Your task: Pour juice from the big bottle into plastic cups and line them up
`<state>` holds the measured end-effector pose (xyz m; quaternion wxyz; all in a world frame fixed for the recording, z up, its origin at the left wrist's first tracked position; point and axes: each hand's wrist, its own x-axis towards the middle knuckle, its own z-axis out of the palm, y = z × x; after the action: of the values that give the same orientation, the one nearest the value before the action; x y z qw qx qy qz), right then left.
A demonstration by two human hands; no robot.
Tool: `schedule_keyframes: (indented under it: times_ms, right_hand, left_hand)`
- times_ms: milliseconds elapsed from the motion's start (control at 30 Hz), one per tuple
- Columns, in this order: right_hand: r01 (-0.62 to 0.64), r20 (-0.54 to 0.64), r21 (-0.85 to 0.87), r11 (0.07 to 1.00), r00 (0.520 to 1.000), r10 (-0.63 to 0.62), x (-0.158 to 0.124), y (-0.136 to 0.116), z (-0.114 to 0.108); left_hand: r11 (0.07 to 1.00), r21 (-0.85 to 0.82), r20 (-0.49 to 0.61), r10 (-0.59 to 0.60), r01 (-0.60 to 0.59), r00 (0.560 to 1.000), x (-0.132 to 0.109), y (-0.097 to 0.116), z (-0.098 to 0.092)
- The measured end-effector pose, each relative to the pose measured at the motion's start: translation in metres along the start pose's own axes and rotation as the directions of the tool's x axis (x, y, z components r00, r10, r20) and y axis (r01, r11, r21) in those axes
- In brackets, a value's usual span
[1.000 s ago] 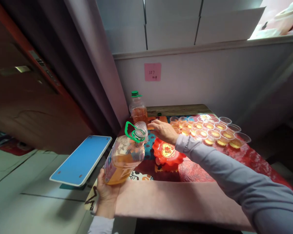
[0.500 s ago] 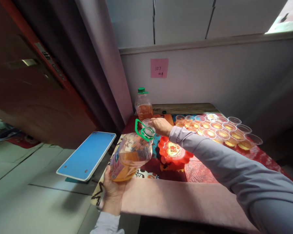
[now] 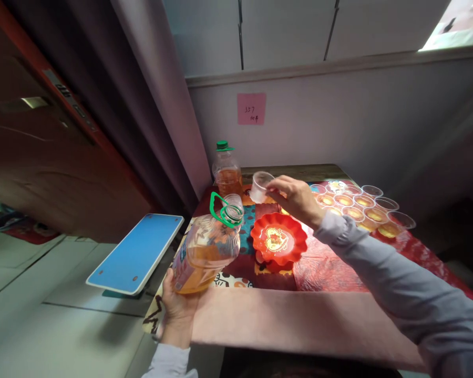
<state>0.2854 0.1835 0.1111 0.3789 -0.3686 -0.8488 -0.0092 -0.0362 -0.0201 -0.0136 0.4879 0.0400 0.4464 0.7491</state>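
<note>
Empty cup lifted beside an open oil jug, rows of filled cups behind.

Head view: the left hand [image 3: 176, 310] grips the base of the big jug [image 3: 205, 252], tilted with its uncapped mouth and green ring pointing toward the red dish [image 3: 278, 239]; amber liquid fills about its lower half. The right hand [image 3: 297, 198] pinches a clear empty cup [image 3: 259, 186] by its rim, held in the air above and behind the red dish, just beside the capped bottle [image 3: 226, 173]. To the right of the dish, rows of filled cups [image 3: 355, 207] stand on the desk [image 3: 284, 325], each holding amber liquid. By my reading, most cups are already filled and the lifted one is not yet filled.
</note>
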Motion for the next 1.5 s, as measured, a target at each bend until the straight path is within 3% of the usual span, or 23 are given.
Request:
schedule_keyframes:
  times_ms: [167, 300, 533, 767, 933, 1133, 1267, 1333, 1400, 1467, 1500]
  right_hand:
    - [-0.002, 0.23, -0.065, 0.998, 0.973, 0.017, -0.092, 0.02, 0.01]
    - [-0.038, 0.285, -0.047, 0.998, 0.957, 0.05, -0.124, 0.023, 0.029]
    - [-0.048, 0.274, -0.026, 0.999, 0.96, 0.053, -0.135, 0.029, 0.036]
    - [-0.18, 0.111, -0.081, 0.98, 0.976, 0.189, -0.147, 0.025, 0.036]
    - [-0.285, 0.163, -0.087, 0.955, 0.941, 0.296, -0.143, 0.021, 0.05]
    - [-0.308, 0.151, -0.069, 0.949, 0.937, 0.315, -0.14, 0.018, 0.057]
    - [-0.306, -0.013, 0.077, 0.949, 0.951, 0.308, -0.132, 0.008, 0.039]
    - [-0.33, -0.145, 0.242, 0.912, 0.917, 0.371, -0.125, -0.01, 0.033]
    - [-0.346, -0.197, 0.475, 0.809, 0.854, 0.481, -0.12, -0.038, 0.035]
    - [-0.324, -0.125, 0.705, 0.63, 0.818, 0.561, -0.121, -0.071, 0.049]
    - [-0.312, -0.06, 0.781, 0.541, 0.825, 0.562, -0.123, -0.086, 0.058]
  left_hand:
    - [0.999, 0.034, -0.027, 0.005, -0.004, 1.0, -0.003, 0.001, 0.004]
    - [0.999, 0.041, -0.025, 0.026, -0.025, 0.999, -0.007, 0.001, 0.009]
    - [0.997, 0.066, -0.003, 0.028, -0.028, 1.0, -0.007, 0.001, 0.008]
    - [0.998, 0.043, -0.007, 0.048, -0.047, 0.999, -0.005, 0.0, 0.01]
    - [0.999, 0.011, -0.011, 0.053, -0.053, 0.999, 0.0, 0.002, 0.009]
    - [0.995, 0.02, -0.051, 0.096, -0.095, 0.994, -0.004, 0.001, 0.015]
    - [0.994, 0.048, -0.064, 0.099, -0.096, 0.993, -0.007, 0.001, 0.018]
    - [0.994, 0.054, -0.061, 0.098, -0.095, 0.993, -0.007, 0.002, 0.018]
    - [0.995, 0.054, -0.044, 0.09, -0.088, 0.995, -0.007, 0.002, 0.017]
    - [0.995, 0.056, -0.025, 0.08, -0.078, 0.997, -0.006, 0.003, 0.015]
    - [0.995, 0.059, -0.022, 0.078, -0.077, 0.997, -0.006, 0.002, 0.014]
